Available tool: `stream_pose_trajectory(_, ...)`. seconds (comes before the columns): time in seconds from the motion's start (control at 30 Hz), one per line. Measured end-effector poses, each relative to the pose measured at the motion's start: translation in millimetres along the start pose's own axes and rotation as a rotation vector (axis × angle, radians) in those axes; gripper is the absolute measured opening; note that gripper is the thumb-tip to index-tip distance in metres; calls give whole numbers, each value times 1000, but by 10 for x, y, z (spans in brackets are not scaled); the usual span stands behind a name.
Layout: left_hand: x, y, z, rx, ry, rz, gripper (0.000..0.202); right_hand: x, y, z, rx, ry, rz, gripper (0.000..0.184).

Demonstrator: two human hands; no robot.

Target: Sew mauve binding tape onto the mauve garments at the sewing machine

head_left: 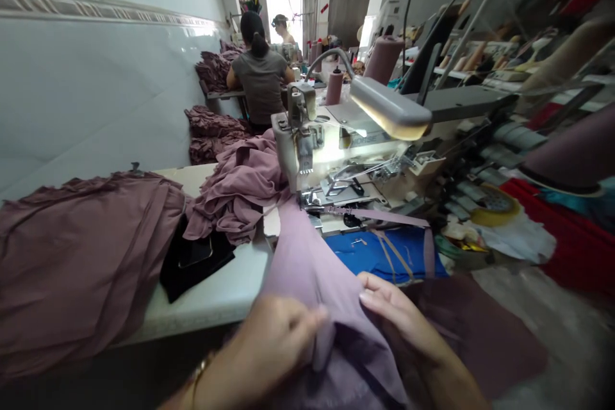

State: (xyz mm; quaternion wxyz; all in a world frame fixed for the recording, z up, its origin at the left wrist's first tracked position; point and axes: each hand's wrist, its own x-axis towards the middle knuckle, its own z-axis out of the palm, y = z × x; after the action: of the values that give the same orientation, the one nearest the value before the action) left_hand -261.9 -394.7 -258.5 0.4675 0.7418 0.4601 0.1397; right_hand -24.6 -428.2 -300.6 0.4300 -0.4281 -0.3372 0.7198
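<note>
A length of mauve fabric (pixel 307 256) runs from under the needle area of a sewing machine (pixel 307 134) down toward me. My left hand (pixel 283 333), blurred by motion, is closed on this fabric, thumb pointing right. At the fabric's right edge my right hand (pixel 389 301) pinches it between thumb and fingers. Between the hands the cloth is folded and bunched, with a dark gap under a fold. A narrow mauve strip (pixel 384 214) feeds in from the machine's right side. Behind the stretched cloth, a crumpled mauve pile (pixel 245 179) rests against the machine's left side.
A large stack of mauve pieces (pixel 86 237) covers the table's left end. A phone (pixel 195 251) lies on black cloth beside it. A lamp (pixel 391 109) hangs over the machine. Thread cones (pixel 335 86) stand behind. A co-worker (pixel 259 70) sits ahead, facing away.
</note>
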Motion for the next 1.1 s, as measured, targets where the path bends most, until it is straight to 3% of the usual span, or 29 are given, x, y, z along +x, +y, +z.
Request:
stream_pose_trajectory(0.03,-139,-19,190,-260,-272,-76,57,-23,-7,11,70,-33,5,36)
stream_pose_trajectory(0.07,-228,-40,366,-503,-411,-111,62,-35,-15,29,114,-58,0,38)
stream_pose_trajectory(0.1,-271,-59,516,-693,-456,-127,74,-37,-23,50,133,-81,-4,40)
stream_pose_trajectory(0.13,-281,-76,631,-817,-432,-125,84,-32,-32,70,129,-103,-1,43)
stream_pose_trajectory(0.2,-263,-105,741,-925,-178,-100,90,-24,-50,92,51,-155,10,45)
stream_pose_trajectory(0.3,-329,-168,646,-667,266,-26,58,-78,-66,38,-217,-249,12,43)
stream_pose_trajectory(0.37,-433,-218,500,-392,389,38,38,-168,-50,-50,-391,-280,23,40)
stream_pose_trajectory(0.47,-491,-250,290,10,435,210,35,-316,29,-184,-559,-243,55,36)
stream_pose_trajectory(0.53,-411,-232,178,255,491,346,33,-369,102,-236,-635,-174,42,35)
stream_pose_trajectory(0.6,-272,-202,89,359,574,404,26,-370,165,-249,-669,-115,6,32)
stream_pose_trajectory(0.9,181,-165,-228,433,690,353,23,-144,187,-152,-704,-38,-89,21)
stream_pose_trajectory(1.1,411,-189,-479,387,787,276,45,-59,204,-132,-706,13,-120,19)
